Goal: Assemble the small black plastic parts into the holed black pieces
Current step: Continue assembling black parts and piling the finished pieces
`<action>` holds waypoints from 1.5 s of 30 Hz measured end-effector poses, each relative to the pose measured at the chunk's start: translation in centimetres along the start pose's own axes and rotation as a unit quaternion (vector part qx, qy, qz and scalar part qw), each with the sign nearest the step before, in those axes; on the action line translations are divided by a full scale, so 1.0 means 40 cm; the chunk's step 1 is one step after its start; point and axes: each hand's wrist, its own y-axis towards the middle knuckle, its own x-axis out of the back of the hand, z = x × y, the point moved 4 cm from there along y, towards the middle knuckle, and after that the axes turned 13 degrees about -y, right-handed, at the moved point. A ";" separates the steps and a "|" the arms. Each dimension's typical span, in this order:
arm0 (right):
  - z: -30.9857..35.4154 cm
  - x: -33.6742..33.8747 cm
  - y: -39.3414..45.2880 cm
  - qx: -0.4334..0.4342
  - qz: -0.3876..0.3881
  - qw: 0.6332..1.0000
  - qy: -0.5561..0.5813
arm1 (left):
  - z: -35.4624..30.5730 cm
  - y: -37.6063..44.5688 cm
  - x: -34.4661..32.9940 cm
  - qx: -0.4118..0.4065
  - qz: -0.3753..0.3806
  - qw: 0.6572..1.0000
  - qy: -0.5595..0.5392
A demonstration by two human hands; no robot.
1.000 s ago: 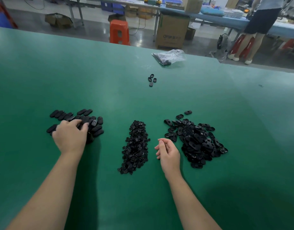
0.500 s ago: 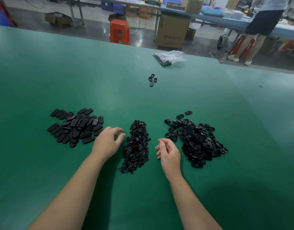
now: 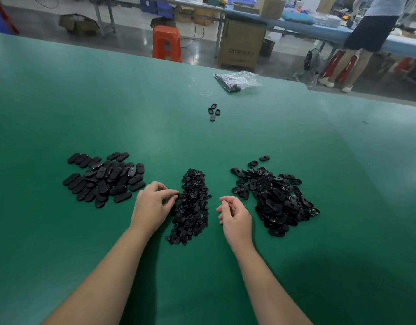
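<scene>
Three black heaps lie on the green table. In the middle is a heap of small black plastic parts. On the right is a heap of holed oval pieces. On the left lie closed oval pieces, partly in rows. My left hand is at the left edge of the small-parts heap, with thumb and curled fingers pinching a small part there. Between the middle and right heaps, my right hand rests on its side with its fingers loosely curled, and nothing shows in it.
Several loose oval pieces lie farther back at the centre. A clear plastic bag with black parts lies near the table's far edge. Beyond it are an orange stool, a cardboard box and a standing person.
My left hand left the left heap of oval pieces and moved right to the edge of the small-parts heap, where its fingers closed. My right hand stayed in place.
</scene>
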 end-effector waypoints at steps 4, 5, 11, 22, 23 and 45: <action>0.007 -0.008 -0.007 0.026 0.035 0.997 -0.056 | 0.006 0.003 -0.001 0.030 -0.003 1.000 0.006; 0.010 -0.006 -0.006 0.037 0.037 0.996 -0.075 | 0.006 0.003 -0.001 0.033 -0.003 0.999 0.007; 0.041 0.071 0.042 0.104 -0.057 0.952 -0.284 | 0.005 0.003 -0.001 0.035 -0.012 0.999 0.006; 0.025 0.132 0.175 -0.005 0.048 0.864 -0.501 | 0.002 0.002 -0.001 0.036 -0.013 0.999 0.002; 0.024 0.133 0.179 -0.005 0.050 0.862 -0.505 | 0.002 0.002 -0.001 0.035 -0.013 0.999 0.001; 0.011 0.168 0.167 -0.007 0.008 0.930 -0.367 | 0.004 0.002 0.000 0.029 -0.016 0.999 0.005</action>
